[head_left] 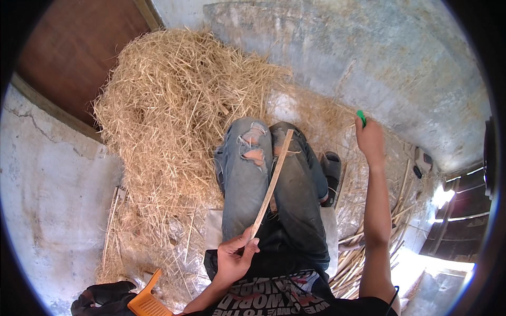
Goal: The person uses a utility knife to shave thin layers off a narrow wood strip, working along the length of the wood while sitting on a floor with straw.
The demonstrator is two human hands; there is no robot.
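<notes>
My left hand (235, 258) pinches the lower end of a flat, pale strip of bamboo or wood (273, 181) between thumb and fingers. The strip slants up across my lap, its far end by my right knee. Away to the right, my arm is stretched out and my right hand (370, 139) is closed around a small green thing (361, 117), perhaps a handle. Only its end sticks out above my fist, so its kind is unclear. My legs in torn jeans (247, 184) are bent beneath the strip.
A large heap of straw-like shavings (174, 100) rises ahead and left, against the walls. Long thin sticks (350, 268) lie at my right, beside a dark sandal (331, 176) on my foot. An orange plastic thing (150, 300) and dark cloth (103, 297) are at lower left.
</notes>
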